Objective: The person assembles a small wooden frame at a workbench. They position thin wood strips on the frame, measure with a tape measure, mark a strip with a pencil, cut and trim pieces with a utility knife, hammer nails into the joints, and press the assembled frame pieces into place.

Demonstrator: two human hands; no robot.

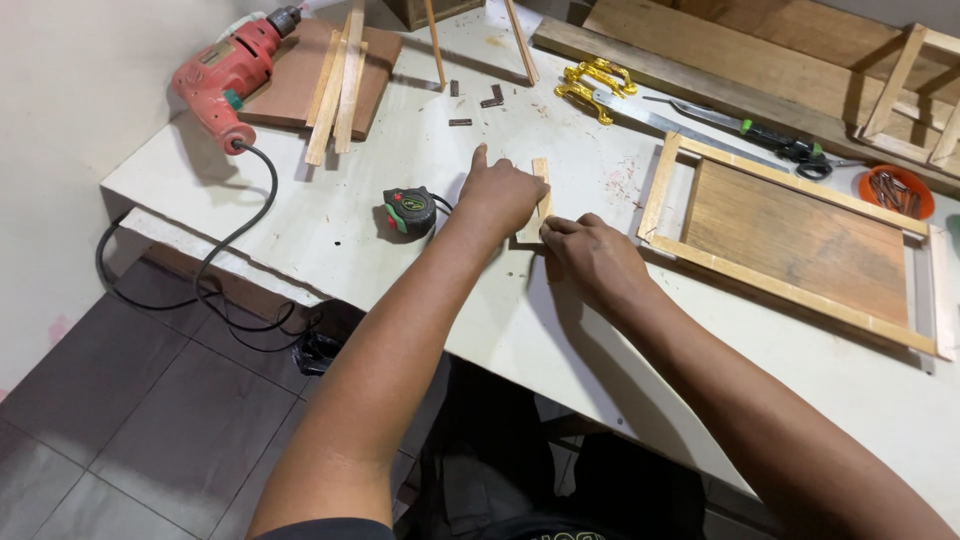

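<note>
A short pale wooden strip (540,172) lies on the white worktable (330,225), in the middle of the view. My left hand (497,195) presses down on it from the left, fingers curled over the strip and thumb pointing up. My right hand (594,258) pinches the strip's near end between thumb and fingers. A green and black tape measure (409,211) sits just left of my left hand.
A wooden frame with a brown panel (795,240) lies to the right. A red power drill (227,72) with a black cord, a brown board with wood strips (330,80), gold handles (592,85), a hand saw (740,128), scissors and an orange bowl of nails (896,190) stand farther back.
</note>
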